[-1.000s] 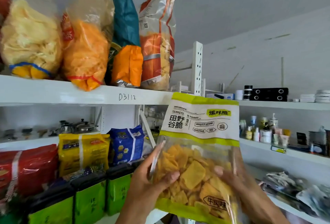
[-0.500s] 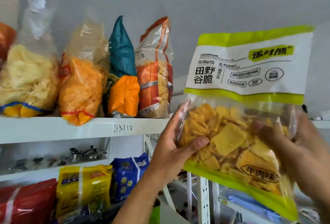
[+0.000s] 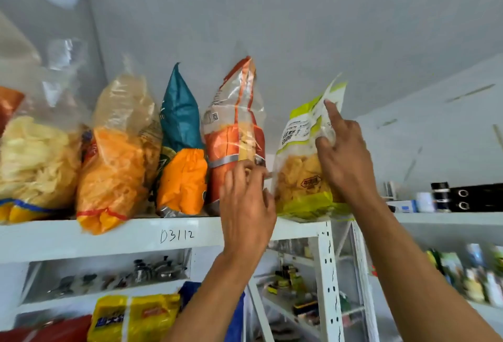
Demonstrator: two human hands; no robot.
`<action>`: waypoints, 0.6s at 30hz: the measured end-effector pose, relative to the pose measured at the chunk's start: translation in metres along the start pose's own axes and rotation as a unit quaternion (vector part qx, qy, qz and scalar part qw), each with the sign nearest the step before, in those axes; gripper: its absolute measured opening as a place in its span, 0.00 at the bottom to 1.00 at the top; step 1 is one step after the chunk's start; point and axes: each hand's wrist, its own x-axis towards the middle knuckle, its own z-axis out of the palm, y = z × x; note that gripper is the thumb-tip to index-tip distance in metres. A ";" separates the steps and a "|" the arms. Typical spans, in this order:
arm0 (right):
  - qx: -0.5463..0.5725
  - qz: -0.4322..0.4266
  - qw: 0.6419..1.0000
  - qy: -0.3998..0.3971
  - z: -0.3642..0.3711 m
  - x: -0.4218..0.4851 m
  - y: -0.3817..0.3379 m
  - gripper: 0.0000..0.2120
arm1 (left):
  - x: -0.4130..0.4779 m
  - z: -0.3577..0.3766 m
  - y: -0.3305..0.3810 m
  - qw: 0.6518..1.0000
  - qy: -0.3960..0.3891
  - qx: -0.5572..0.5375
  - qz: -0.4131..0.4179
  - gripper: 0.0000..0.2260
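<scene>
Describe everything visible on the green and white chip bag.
The chip bag is a plastic pouch: white label with lime bands, clear window showing yellow chips. It stands upright at the right end of the shelf, beside an orange bag. The right hand holds its right side; the left hand is beside it.
</scene>
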 end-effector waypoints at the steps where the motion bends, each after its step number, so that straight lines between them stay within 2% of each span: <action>1: -0.014 -0.010 1.000 -0.010 0.002 0.005 0.000 0.31 | -0.002 0.001 -0.002 0.999 0.002 0.019 -0.035 0.18; 4: -0.037 -0.027 0.998 -0.034 0.007 0.016 -0.002 0.29 | -0.003 0.004 -0.010 0.993 0.005 0.016 -0.116 0.18; 9: -0.032 -0.057 0.997 -0.032 0.027 0.031 -0.009 0.29 | 0.003 -0.004 -0.014 0.989 -0.020 0.018 -0.143 0.11; 13: -0.075 -0.053 0.995 -0.027 0.064 0.026 -0.005 0.27 | 0.003 -0.012 -0.015 0.991 -0.061 0.043 -0.112 0.08; 18: -0.027 -0.006 0.996 -0.085 0.118 0.002 0.032 0.26 | 0.004 -0.018 -0.020 0.990 -0.105 0.038 -0.086 0.06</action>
